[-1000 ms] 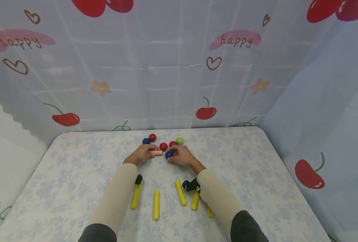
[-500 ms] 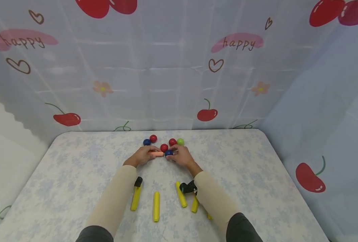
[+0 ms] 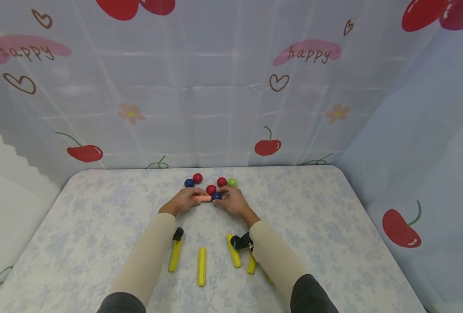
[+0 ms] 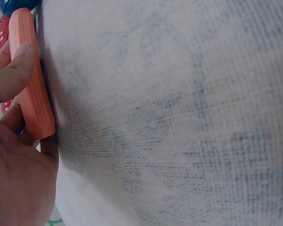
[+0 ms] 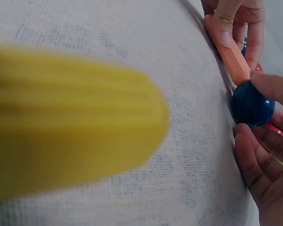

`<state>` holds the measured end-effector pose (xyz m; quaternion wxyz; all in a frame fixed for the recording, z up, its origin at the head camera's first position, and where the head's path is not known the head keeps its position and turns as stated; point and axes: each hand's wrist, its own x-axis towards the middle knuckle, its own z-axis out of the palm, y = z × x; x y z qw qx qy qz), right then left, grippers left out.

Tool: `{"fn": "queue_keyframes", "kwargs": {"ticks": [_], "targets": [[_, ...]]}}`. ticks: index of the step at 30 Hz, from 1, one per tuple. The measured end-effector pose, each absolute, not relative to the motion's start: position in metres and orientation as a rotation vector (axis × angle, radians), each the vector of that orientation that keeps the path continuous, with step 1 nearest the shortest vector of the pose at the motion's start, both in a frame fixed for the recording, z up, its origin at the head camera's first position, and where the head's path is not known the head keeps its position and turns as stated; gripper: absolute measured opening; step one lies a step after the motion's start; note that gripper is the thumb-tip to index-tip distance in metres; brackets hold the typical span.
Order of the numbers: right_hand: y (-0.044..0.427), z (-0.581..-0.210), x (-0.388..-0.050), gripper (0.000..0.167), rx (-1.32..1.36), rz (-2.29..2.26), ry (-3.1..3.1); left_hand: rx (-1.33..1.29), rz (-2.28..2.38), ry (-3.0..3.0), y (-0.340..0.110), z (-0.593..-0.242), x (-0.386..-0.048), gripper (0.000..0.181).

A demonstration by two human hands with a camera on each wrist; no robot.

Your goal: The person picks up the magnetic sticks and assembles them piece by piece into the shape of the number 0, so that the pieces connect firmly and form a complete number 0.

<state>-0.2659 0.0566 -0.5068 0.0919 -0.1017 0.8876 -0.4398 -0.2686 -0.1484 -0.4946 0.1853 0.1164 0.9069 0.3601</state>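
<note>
An orange ribbed stick (image 3: pixel 202 198) lies sideways near the table's far middle, and my left hand (image 3: pixel 182 201) pinches it between thumb and fingers. In the left wrist view the thumb presses on the stick (image 4: pixel 32 94). My right hand (image 3: pixel 235 201) holds a dark blue ball (image 3: pixel 216 196) by thumb and fingers. The right wrist view has this ball (image 5: pixel 253 104) touching the stick's end (image 5: pixel 235 62). Just behind them sits a red ball (image 3: pixel 211 189).
Farther back are a second blue ball (image 3: pixel 189 183), red balls (image 3: pixel 197 178) (image 3: pixel 221 181) and a green ball (image 3: pixel 232 182). Several yellow sticks (image 3: pixel 202 266) lie nearer, some partly under the right forearm. A printed curtain (image 3: pixel 216 87) stands behind the table (image 3: pixel 98 226).
My right hand has moved left with the blue ball, which now meets the orange stick's end. My left hand keeps its grip in nearly the same place.
</note>
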Motion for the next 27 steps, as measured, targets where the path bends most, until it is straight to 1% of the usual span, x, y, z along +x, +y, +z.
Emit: {"fn": "queue_keyframes", "kwargs": {"ticks": [5,12,16,22,27], "targets": [[0.056,-0.508,-0.265,0.037,-0.3,-1.326,2.634,0.334,1.009,2.558,-0.149,-0.496,-0.269,0.03],[0.056,-0.508,-0.264,0.035,-0.252,-1.344,2.62,0.26,1.007,2.578,-0.152,-0.5,-0.271,0.03],[0.057,-0.507,-0.264,0.033,-0.224,-1.353,2.613,0.253,1.021,2.591,-0.158,-0.494,-0.27,0.033],[0.057,-0.507,-0.264,0.033,-0.214,-1.37,2.594,0.23,1.058,2.665,-0.172,-0.482,-0.272,0.032],[0.056,-0.506,-0.264,0.034,-0.203,-1.385,2.58,0.205,1.017,2.739,-0.183,-0.474,-0.276,0.038]]}}
